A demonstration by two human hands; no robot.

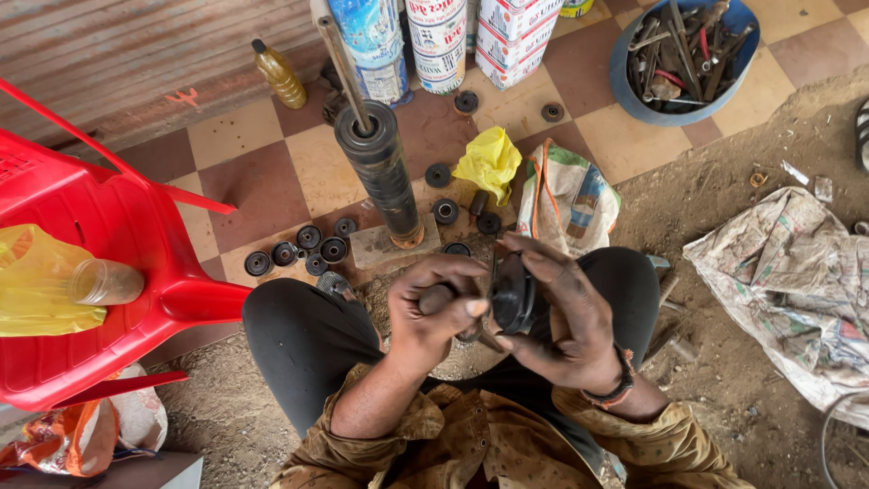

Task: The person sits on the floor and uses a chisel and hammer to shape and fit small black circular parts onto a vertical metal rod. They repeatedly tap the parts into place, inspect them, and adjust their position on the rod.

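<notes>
My left hand (433,312) is closed around the handle of a small tool whose tip points toward the part in my other hand. My right hand (559,312) grips a round black rubber part (512,294) held on edge between my knees. Just ahead of my hands a tall black cylinder (385,172) with a metal rod through its top stands upright on a small block. Several black rubber rings (308,249) lie in a cluster on the tiled floor to its left, with more rings (444,210) to its right.
A red plastic chair (100,272) at left holds a yellow bag and a clear jar. A yellow bag (491,161) and printed sack (566,195) lie ahead. A blue tub of metal tools (685,56) sits far right; cans stand at top; sacking (797,281) covers the dirt.
</notes>
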